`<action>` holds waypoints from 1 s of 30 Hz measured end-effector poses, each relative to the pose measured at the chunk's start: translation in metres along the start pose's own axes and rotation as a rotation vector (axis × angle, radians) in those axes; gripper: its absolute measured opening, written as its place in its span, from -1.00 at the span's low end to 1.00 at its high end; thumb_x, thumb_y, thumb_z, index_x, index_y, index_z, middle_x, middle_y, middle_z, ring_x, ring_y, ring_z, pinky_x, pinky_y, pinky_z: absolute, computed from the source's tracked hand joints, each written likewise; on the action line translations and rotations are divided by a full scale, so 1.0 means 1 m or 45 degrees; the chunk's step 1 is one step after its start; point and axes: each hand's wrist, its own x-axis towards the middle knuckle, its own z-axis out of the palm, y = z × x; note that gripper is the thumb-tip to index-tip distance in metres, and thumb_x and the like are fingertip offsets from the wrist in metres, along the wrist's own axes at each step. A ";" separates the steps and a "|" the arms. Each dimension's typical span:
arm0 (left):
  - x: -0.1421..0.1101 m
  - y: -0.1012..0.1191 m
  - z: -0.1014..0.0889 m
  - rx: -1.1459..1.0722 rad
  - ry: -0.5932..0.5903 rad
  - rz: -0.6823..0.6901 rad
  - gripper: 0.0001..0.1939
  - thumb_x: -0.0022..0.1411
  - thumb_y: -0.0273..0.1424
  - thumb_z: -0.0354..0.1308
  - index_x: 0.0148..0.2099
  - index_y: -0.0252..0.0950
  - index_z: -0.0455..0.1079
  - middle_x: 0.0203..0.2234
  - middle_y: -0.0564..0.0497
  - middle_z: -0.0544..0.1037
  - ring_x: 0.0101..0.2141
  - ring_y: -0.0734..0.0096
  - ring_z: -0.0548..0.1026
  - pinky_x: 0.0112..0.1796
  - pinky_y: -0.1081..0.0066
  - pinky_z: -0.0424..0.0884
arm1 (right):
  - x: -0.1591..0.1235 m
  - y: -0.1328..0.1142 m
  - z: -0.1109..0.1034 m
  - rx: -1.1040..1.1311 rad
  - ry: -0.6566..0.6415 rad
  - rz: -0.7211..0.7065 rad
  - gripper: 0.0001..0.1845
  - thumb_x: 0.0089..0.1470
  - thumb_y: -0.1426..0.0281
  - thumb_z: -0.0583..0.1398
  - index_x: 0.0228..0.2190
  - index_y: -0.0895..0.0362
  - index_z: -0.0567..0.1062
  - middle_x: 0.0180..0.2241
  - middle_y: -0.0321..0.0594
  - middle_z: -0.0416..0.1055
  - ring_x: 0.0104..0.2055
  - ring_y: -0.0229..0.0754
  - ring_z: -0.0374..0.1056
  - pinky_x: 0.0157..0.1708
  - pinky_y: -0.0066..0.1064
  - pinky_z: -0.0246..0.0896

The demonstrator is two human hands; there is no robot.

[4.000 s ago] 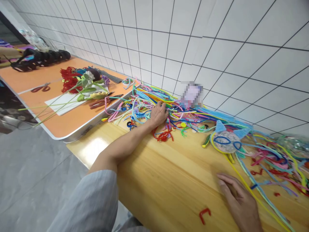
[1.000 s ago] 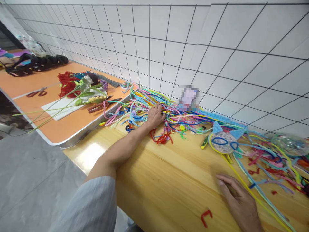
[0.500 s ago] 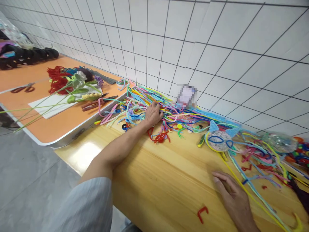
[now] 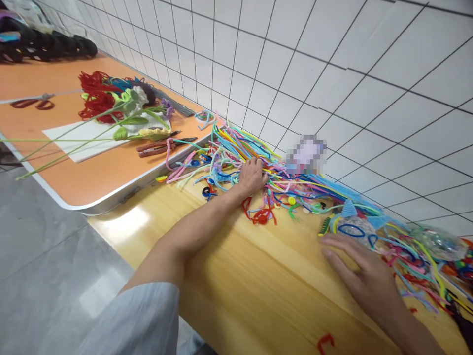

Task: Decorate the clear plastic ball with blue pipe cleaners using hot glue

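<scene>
My left hand (image 4: 253,175) reaches into a heap of coloured pipe cleaners (image 4: 240,140) along the wall, its fingers curled down on the strands. The fingertips are hidden, and I cannot make out which strands they grip. My right hand (image 4: 364,276) hovers above the wooden table, thumb and fingers apart, with nothing in it. Just beyond it lies a clear round ball (image 4: 354,228) with light-blue pointed ears (image 4: 348,209) and blue pipe-cleaner loops. A green and yellow striped piece (image 4: 324,226) sits beside the ball. Bent red pipe cleaners (image 4: 261,215) lie below my left hand.
To the left, a raised orange table (image 4: 84,190) holds knitted flowers (image 4: 129,106), red-handled pliers (image 4: 157,147), scissors (image 4: 37,102) and white paper (image 4: 74,148). A blurred-out phone-like object (image 4: 306,154) leans on the tiled wall. Another clear ball (image 4: 439,242) is at right.
My right hand has moved up and forward towards the eared ball. The left hand stays at the heap of pipe cleaners. The whole view has shifted a little.
</scene>
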 end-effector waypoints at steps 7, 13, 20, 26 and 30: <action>-0.001 -0.002 0.001 -0.052 0.017 -0.035 -0.59 0.47 -0.26 0.22 0.23 -0.38 0.42 0.30 -0.44 0.48 0.26 -0.16 0.52 0.28 0.05 0.43 | 0.173 -0.009 0.068 0.019 -0.105 -0.132 -0.74 0.43 0.32 0.18 -0.11 0.04 0.71 -0.05 -0.12 0.75 0.04 0.03 0.65 0.13 -0.11 0.49; -0.003 -0.002 0.007 -0.063 0.068 -0.036 -0.69 0.44 -0.30 0.26 0.13 -0.34 0.40 0.44 -0.48 0.36 0.29 -0.20 0.51 0.29 -0.04 0.43 | 0.265 -0.013 0.123 -0.024 -0.151 0.069 -0.66 0.39 0.43 0.15 -0.04 0.12 0.74 -0.01 -0.10 0.76 0.10 0.00 0.63 0.19 -0.19 0.42; -0.006 0.001 0.008 -0.055 0.066 -0.052 -0.72 0.45 -0.33 0.21 0.13 -0.31 0.40 0.16 -0.34 0.51 0.17 -0.09 0.53 0.21 0.05 0.46 | 0.308 -0.016 0.158 -0.032 -0.224 0.161 -0.59 0.41 0.41 0.13 0.03 0.04 0.76 0.10 -0.20 0.75 0.20 -0.07 0.61 0.25 -0.32 0.38; -0.005 0.000 0.007 -0.099 0.089 -0.054 -0.77 0.44 -0.31 0.24 0.06 -0.27 0.39 0.16 -0.33 0.50 0.14 -0.09 0.53 0.19 0.05 0.47 | 0.317 0.017 0.155 -0.176 -0.204 0.370 -0.49 0.40 0.45 0.08 0.22 0.23 0.64 0.20 0.14 0.67 0.26 0.10 0.55 0.28 -0.17 0.35; -0.004 0.000 0.009 -0.164 0.130 -0.061 -0.58 0.40 -0.36 0.25 0.24 -0.33 0.36 0.31 -0.39 0.45 0.22 -0.12 0.52 0.25 0.03 0.44 | 0.310 0.025 0.155 -0.142 -0.386 0.321 -0.64 0.30 0.43 0.23 0.02 0.16 0.76 0.01 0.00 0.77 0.11 0.05 0.63 0.13 -0.32 0.42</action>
